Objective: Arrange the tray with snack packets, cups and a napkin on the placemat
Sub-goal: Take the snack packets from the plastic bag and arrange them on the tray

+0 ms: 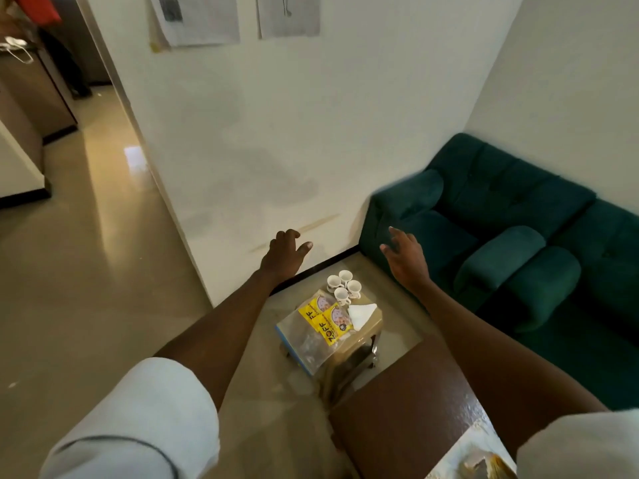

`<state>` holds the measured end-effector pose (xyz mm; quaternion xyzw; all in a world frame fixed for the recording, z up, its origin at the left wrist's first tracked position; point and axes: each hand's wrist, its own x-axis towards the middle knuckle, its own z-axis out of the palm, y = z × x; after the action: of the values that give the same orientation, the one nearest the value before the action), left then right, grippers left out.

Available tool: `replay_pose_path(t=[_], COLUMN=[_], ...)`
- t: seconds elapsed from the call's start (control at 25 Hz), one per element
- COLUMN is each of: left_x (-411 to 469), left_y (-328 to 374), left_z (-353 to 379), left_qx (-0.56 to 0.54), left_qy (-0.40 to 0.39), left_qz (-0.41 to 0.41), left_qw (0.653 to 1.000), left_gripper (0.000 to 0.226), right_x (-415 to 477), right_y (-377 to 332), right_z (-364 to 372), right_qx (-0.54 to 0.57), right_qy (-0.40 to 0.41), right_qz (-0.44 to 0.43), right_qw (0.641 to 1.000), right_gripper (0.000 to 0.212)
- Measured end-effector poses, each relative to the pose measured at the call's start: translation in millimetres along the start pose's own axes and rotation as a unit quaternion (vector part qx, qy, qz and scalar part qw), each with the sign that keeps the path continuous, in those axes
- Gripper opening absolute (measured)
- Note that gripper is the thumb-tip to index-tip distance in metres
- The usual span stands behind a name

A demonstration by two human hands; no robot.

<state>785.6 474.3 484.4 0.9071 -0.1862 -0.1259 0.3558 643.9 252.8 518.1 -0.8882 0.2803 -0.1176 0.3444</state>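
Small stool (363, 344) on floor, near wall corner, centre of view. On stool: tray (297, 340), carrying four cups (344, 288) clustered at far end; two snack packets (325, 318) side by side in front of cups, toward tray's left; napkin (361, 314) just right of packets. Sofa (518, 236) to right of stool, along right wall. Desk (415, 409) in front of stool, nearer the viewer, lower right; placemat (473, 458) on desk's near edge. Left hand (283, 252) and right hand (406, 257) held above & beyond stool, either side of cups, touching nothing. Corridor opens at left, behind wall.
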Motion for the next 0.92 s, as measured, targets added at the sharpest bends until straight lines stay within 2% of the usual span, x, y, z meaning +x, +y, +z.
replay_pose_path(t=[0.16, 0.32, 0.56, 0.72, 0.8, 0.84, 0.88, 0.92], left_x=[48.1, 98.3, 123.6, 132.5, 149.9, 149.4, 150.0, 159.6], left_y=[-6.7, -48.9, -185.2, -278.5, -342.5, -344.0, -359.5, -380.5], left_z=[38.3, 93.7, 216.0, 303.6, 351.8, 353.4, 367.4, 384.9], left_qx=[-0.01, -0.062, -0.12, -0.143, -0.169, -0.206, -0.249, -0.316], left_qy=[-0.043, -0.036, -0.085, -0.121, -0.056, -0.023, -0.004, 0.01], left_qz=[-0.01, -0.093, -0.31, -0.395, -0.472, -0.503, -0.545, -0.586], left_qw=[0.999, 0.993, 0.939, 0.899, 0.864, 0.839, 0.801, 0.746], left_gripper=[0.051, 0.054, 0.053, 0.058, 0.071, 0.082, 0.091, 0.094], right_x=[51.8, 110.8, 137.0, 115.2, 108.9, 103.1, 96.2, 99.3], right_y=[23.1, 70.2, 141.5, 192.3, 224.3, 225.7, 237.0, 249.9], right_z=[36.2, 101.1, 279.8, 413.3, 491.1, 488.2, 504.8, 530.9], right_qx=[0.009, -0.008, -0.001, -0.024, -0.039, -0.04, -0.063, -0.084], right_qy=[-0.014, -0.057, -0.172, -0.254, -0.275, -0.28, -0.288, -0.287], right_qz=[0.039, 0.071, 0.112, 0.122, 0.124, 0.12, 0.111, 0.105], right_qw=[0.999, 0.996, 0.979, 0.959, 0.953, 0.951, 0.949, 0.948], right_gripper=[0.056, 0.053, 0.047, 0.052, 0.052, 0.052, 0.052, 0.052])
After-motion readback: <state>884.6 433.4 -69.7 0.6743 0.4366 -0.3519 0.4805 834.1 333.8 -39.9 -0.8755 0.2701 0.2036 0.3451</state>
